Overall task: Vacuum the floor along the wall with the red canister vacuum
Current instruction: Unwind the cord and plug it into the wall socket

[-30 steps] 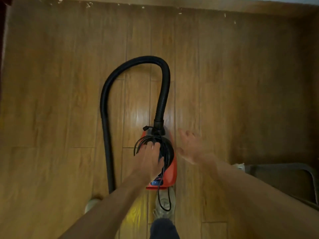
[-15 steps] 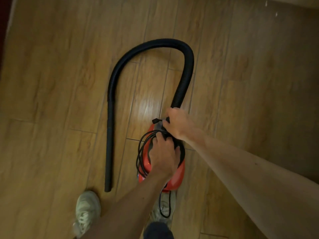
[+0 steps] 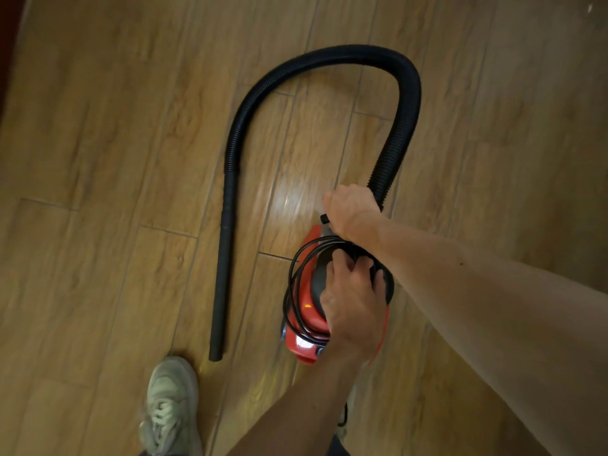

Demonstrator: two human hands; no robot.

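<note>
The red canister vacuum (image 3: 306,327) sits on the wooden floor at lower centre. A black power cord (image 3: 292,284) is coiled on top of it. My left hand (image 3: 353,301) grips the black handle on the canister's top, over the coiled cord. My right hand (image 3: 352,210) grips the base of the black ribbed hose (image 3: 329,57) where it joins the canister's front. The hose arches up and to the left, then runs down as a straight black nozzle tube (image 3: 223,274) lying on the floor, its open end near my left shoe.
Wood-plank floor (image 3: 115,159) fills the view. My left shoe (image 3: 171,406) stands at the bottom, just below the nozzle's end. A dark edge (image 3: 10,44) runs along the far left. A few pale specks lie at the top right corner.
My right hand came in from open air and took hold of the hose base. My left hand stayed on the canister's top. The view shifted, so the wall at the top dropped out of sight.
</note>
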